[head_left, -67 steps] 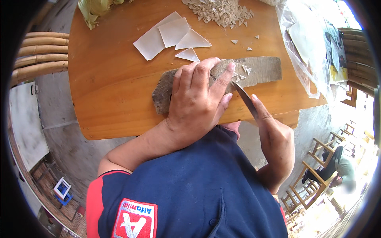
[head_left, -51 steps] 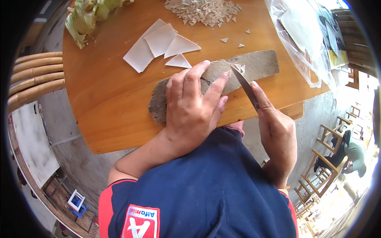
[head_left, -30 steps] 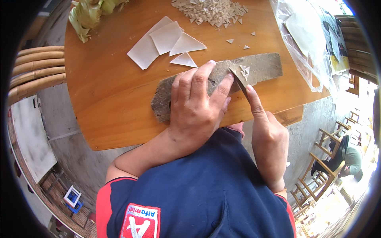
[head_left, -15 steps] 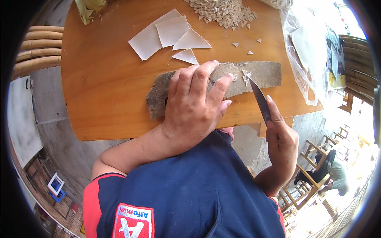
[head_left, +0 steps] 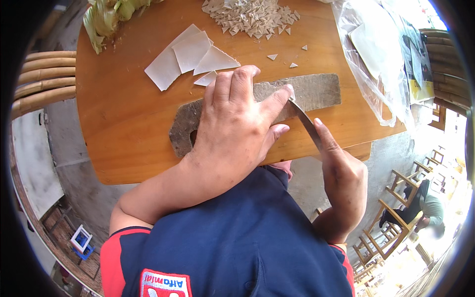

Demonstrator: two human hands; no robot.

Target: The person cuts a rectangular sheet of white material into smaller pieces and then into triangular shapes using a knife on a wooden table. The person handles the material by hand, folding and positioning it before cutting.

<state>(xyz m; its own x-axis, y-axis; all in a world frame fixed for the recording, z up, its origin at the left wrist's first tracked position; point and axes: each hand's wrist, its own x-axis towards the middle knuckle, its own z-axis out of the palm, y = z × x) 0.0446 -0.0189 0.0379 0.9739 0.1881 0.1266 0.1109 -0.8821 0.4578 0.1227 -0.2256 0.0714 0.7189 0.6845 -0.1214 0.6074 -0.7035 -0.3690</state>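
Observation:
My left hand [head_left: 232, 123] lies palm down across a worn grey slab [head_left: 316, 91] on the wooden table [head_left: 118, 114], fingers apart, index fingertip pressing on a small white piece beside a knife tip. My right hand [head_left: 341, 173] grips the knife [head_left: 309, 126], its blade angled up to that fingertip. Above the slab lie several flat white sheets [head_left: 163, 69], partly overlapping, and a heap of tiny white triangles [head_left: 250, 17], with a few loose triangles [head_left: 272, 57] below it. Any other pieces under my fingers are hidden.
A clear plastic bag [head_left: 371, 59] covers the table's right side. Pale green leafy husks [head_left: 99, 24] lie top left. Bamboo chairs [head_left: 47, 81] flank the table. At lower right, a person [head_left: 430, 208] is among wooden stools [head_left: 391, 222]; a small blue-and-white stool [head_left: 81, 237] stands lower left.
The knife tip has moved left to my left index fingertip, which has shifted upward onto the small pieces on the slab. Those pieces are now mostly covered.

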